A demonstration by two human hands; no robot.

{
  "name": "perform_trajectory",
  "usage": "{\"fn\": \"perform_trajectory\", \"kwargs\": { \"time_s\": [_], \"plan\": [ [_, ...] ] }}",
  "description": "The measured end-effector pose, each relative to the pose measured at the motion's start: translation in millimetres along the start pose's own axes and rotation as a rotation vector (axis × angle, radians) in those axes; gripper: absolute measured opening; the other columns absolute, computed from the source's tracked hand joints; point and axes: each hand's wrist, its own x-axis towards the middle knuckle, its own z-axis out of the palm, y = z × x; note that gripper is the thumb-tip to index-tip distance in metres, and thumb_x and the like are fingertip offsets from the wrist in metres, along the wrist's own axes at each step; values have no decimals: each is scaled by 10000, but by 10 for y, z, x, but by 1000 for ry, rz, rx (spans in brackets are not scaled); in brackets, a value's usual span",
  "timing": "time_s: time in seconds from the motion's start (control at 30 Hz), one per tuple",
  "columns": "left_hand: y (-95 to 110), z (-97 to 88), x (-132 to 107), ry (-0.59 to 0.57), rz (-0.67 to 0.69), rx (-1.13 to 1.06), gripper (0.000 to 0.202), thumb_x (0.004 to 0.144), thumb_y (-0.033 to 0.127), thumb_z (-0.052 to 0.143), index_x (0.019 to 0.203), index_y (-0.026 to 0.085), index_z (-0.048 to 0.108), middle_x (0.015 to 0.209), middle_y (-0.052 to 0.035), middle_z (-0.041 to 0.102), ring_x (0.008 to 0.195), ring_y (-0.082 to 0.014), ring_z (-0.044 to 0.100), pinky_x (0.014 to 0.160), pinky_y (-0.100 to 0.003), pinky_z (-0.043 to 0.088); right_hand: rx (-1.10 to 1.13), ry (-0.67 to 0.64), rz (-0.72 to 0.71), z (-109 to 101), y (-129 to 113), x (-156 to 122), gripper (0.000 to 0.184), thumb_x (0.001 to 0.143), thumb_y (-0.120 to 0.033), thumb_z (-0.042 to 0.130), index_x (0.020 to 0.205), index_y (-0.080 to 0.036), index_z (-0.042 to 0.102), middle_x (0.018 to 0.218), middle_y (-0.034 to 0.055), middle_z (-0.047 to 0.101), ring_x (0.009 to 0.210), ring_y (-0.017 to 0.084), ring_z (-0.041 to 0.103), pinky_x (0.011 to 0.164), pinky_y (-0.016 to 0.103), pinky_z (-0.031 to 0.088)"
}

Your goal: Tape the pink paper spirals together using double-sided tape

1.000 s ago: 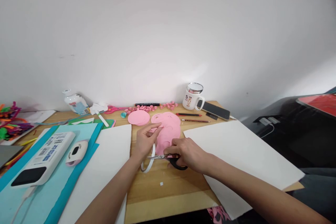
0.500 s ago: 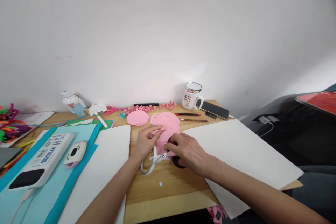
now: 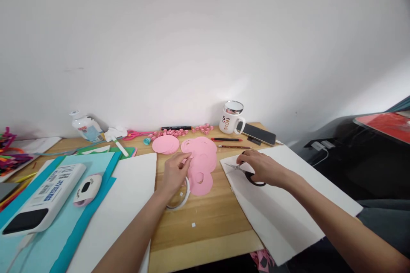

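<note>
My left hand (image 3: 174, 174) is pinched closed over the left side of several overlapping pink paper pieces (image 3: 203, 160). What lies between its fingertips is too small to make out. Just below that hand is a white ring of tape (image 3: 184, 200), partly hidden by the hand. Farther right, my right hand (image 3: 261, 166) grips the black handles of a pair of scissors (image 3: 238, 167), low over a white board (image 3: 288, 209). The scissor blades are spread apart and point left. One pink piece near the tape has a round hole.
Behind the hands are a stack of pink circles (image 3: 165, 144), pink beads (image 3: 174, 132), a mug (image 3: 230, 119), a phone (image 3: 259, 133) and pencils (image 3: 227, 139). A power bank (image 3: 45, 198) rests on blue sheets at left. Small white squares (image 3: 193, 225) lie on the wooden table (image 3: 205, 243).
My right hand has moved right with the scissors, from over the pink paper to the white board. My left hand has stayed by the paper, still pinched.
</note>
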Motion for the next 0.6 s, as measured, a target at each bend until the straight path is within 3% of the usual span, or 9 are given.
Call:
{"fn": "perform_trajectory", "kwargs": {
  "time_s": [0.1, 0.2, 0.3, 0.43, 0.6],
  "plan": [
    [-8, 13, -18, -24, -58, -15, 207, 728, 287, 597, 884, 202, 704, 873, -69, 683, 478, -121, 571, 428, -223, 441, 11, -16, 28, 1, 89, -21, 510, 576, 3, 568, 1035, -218, 592, 1037, 83, 593, 993, 260, 521, 754, 311, 404],
    [4, 19, -29, -28, -83, -26, 197, 723, 280, 593, 864, 194, 702, 862, -66, 678, 399, -98, 543, 384, -218, 423, 54, 75, 38, 1, 66, 21, 335, 675, -44, 528, 948, -204, 637, 982, 84, 615, 922, 232, 562, 739, 301, 414],
    [9, 15, -24, -9, -66, -9, 177, 714, 267, 598, 830, 183, 702, 851, -68, 679, 419, -106, 564, 430, -229, 458, 147, 163, 55, 47, 14, 136, 215, 753, -88, 470, 832, -162, 656, 896, 87, 620, 768, 177, 587, 688, 268, 424],
    [21, 5, -6, 31, -64, -8, 178, 701, 295, 615, 815, 189, 703, 742, -41, 674, 483, -120, 584, 489, -226, 478, 214, 181, 73, 167, -14, 278, 167, 763, -129, 485, 743, -143, 650, 841, 82, 621, 776, 174, 578, 678, 247, 420],
    [94, -1, 16, -26, -227, -210, 262, 685, 321, 644, 868, 138, 688, 565, -16, 636, 471, -122, 569, 454, -214, 466, 230, 180, 109, 269, 13, 319, 146, 777, -208, 506, 743, -154, 637, 831, 67, 617, 740, 160, 571, 641, 233, 408]
  ]
}}
